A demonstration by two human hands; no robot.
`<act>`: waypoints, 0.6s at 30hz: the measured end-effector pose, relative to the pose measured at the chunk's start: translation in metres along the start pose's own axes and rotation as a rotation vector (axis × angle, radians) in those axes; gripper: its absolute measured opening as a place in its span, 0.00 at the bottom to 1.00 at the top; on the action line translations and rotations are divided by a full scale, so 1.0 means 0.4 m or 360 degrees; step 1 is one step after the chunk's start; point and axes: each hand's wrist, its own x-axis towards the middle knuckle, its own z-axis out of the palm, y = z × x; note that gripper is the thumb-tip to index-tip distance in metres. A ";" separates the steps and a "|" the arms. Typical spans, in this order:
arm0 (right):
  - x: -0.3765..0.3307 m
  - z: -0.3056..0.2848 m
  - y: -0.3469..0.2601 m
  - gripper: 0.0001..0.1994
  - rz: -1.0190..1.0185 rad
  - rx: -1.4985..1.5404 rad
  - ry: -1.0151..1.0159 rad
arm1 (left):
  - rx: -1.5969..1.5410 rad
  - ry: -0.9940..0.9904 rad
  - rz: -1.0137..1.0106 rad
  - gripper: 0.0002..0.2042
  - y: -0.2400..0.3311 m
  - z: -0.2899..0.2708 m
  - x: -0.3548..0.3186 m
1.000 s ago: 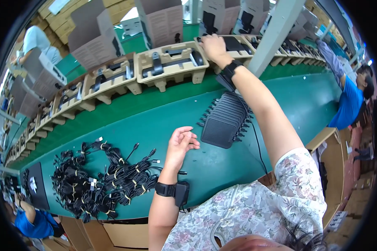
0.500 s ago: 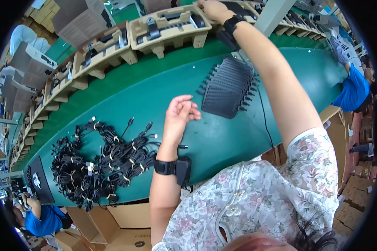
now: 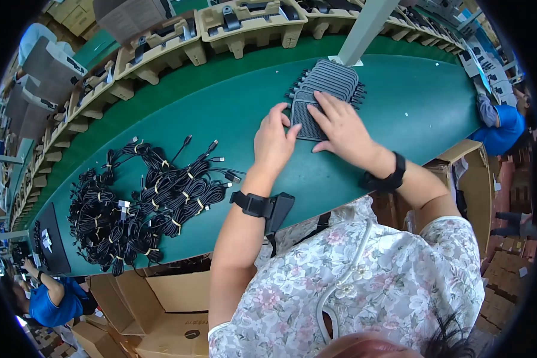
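An overlapping row of dark grey, rectangular, mesh-faced pieces (image 3: 333, 79) lies on the green, smooth worktop (image 3: 400, 89). The bare left hand (image 3: 273, 142) is at the row's near left edge, fingers loosely bent, thumb apart; whether they pinch it cannot be told. The bare right hand (image 3: 347, 136) lies over the row's nearest piece, fingers spread, clasping nothing. Black, banded cable bundles (image 3: 155, 194) lie left of the row; beige, moulded trays (image 3: 250, 27) stand beyond it.

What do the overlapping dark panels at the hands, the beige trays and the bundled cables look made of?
Panels: probably matte plastic; fine-textured face, muted sheen. Beige trays: likely moulded pulp, though plastic is possible; dull, rounded walls. Cables: apparently rubbery black sheathing; flexible loops, slight gloss.
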 end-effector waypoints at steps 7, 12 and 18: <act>0.007 -0.008 -0.009 0.23 -0.0099 -0.0039 -0.0054 | -0.0795 0.0022 -0.0341 0.13 -0.005 -0.019 0.002; 0.150 -0.120 0.041 0.16 0.0037 -0.0100 -0.0276 | -0.0626 0.0377 -0.0284 0.08 -0.047 -0.034 0.008; 0.427 -0.067 0.273 0.12 0.0562 0.0575 0.0972 | -0.0427 0.0376 -0.0189 0.07 -0.031 -0.038 0.018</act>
